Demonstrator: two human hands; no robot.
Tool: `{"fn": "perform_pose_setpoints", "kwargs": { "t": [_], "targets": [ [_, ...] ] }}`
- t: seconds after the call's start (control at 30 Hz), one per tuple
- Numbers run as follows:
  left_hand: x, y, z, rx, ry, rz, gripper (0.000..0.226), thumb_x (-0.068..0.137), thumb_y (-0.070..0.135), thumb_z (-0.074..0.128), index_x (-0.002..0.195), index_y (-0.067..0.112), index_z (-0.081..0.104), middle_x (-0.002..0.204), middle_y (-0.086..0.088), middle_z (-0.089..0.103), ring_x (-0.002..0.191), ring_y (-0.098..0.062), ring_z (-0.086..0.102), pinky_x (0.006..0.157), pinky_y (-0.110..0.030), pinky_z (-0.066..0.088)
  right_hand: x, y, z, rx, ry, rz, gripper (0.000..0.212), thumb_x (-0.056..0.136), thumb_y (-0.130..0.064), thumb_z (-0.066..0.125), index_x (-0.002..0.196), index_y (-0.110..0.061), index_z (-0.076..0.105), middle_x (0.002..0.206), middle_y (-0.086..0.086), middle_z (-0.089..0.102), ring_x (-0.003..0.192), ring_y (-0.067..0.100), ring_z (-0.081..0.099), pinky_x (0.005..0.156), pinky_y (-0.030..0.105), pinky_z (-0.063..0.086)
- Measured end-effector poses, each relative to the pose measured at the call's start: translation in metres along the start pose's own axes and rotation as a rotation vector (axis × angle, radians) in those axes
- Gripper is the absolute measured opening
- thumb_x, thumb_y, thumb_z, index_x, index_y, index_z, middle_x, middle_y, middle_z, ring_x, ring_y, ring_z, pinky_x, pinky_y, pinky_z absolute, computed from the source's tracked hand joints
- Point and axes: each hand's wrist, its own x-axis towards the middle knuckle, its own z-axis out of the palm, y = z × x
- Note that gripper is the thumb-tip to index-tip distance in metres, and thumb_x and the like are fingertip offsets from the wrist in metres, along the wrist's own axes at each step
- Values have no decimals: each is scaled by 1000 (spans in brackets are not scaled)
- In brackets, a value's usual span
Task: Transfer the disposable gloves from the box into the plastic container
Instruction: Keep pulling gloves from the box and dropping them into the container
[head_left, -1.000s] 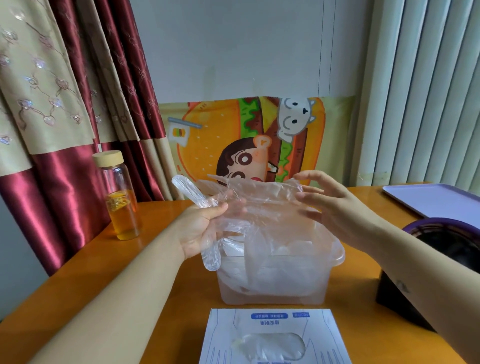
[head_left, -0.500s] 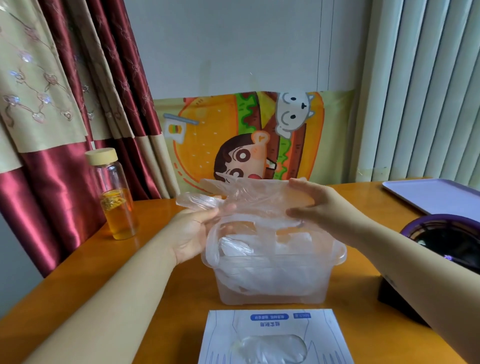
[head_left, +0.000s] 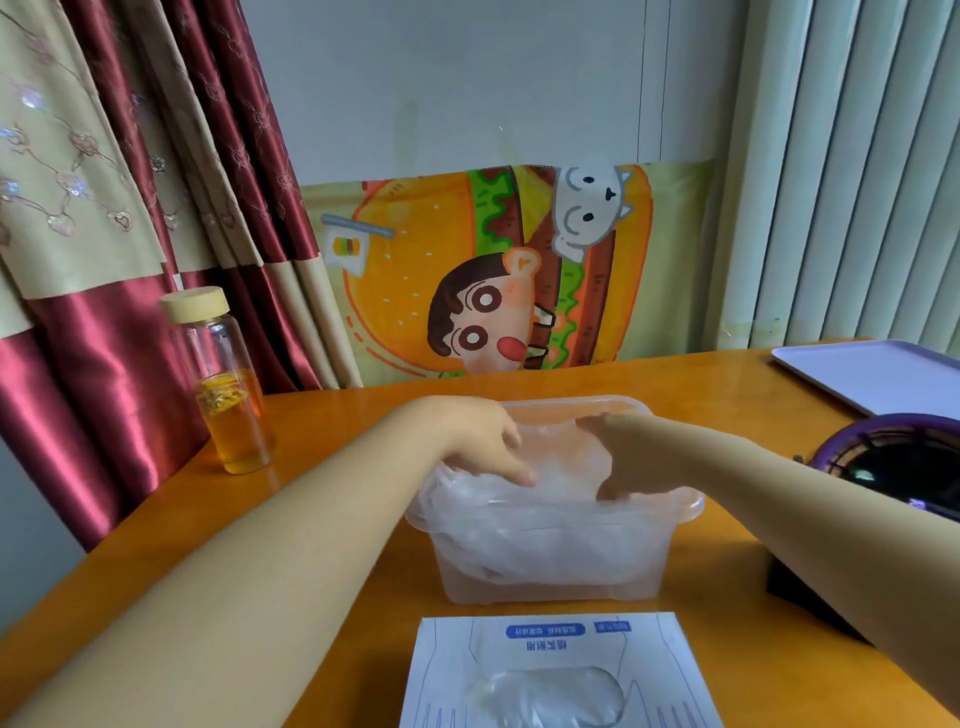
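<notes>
Reaching into the plastic container (head_left: 550, 582) on the tabletop (head_left: 337, 415), my left hand (head_left: 483, 447) presses relaxed fingers onto the disposable gloves (head_left: 561, 483) inside; whether my right hand (head_left: 631, 457) pinches them cannot be determined.

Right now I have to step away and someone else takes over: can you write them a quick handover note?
Hands: left hand and right hand are both down in the plastic container, fingers on the gloves. I cannot tell whether they are pinching or only pressing.
Things: the container is mid-table, with the box just in front of it.
Done: a pile of gloves is in the container.
Left: remaining gloves show in the box's opening and need moving across.
</notes>
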Motion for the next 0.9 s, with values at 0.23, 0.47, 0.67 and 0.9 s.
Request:
{"fn": "perform_pose_setpoints", "kwargs": {
  "t": [0.23,0.47,0.67,0.9],
  "targets": [
    [31,9,20,68,-298,-226,81,83,62,60,141,8,44,136,-10,53,98,-23,58,72,-27,52,16,-7,-3,-227,-168,-18,58,81,-39,71,123,-3,56,98,4,53,91,19,49,93,27,43],
    [49,7,40,305,-321,-275,58,94,45,54,142,14,43,147,-7,39,116,-31,50,84,-35,47,33,-9,10,-445,-374,80,91,70,-63,69,142,-15,39,141,2,43,137,32,28,114,55,12],
    [43,12,39,273,-257,-249,52,100,28,45,146,8,35,154,-11,29,134,-30,36,103,-37,39,36,-11,13,-578,-425,124,90,71,-74,56,143,-24,36,147,2,37,143,36,14,110,61,-4],
    [19,0,12,28,-238,-109,54,90,39,64,136,13,53,136,-4,55,106,-15,61,86,-26,52,3,-7,-21,-533,-6,67,73,74,-67,61,133,-24,50,131,4,49,126,28,40,108,48,21]
  ]
}}
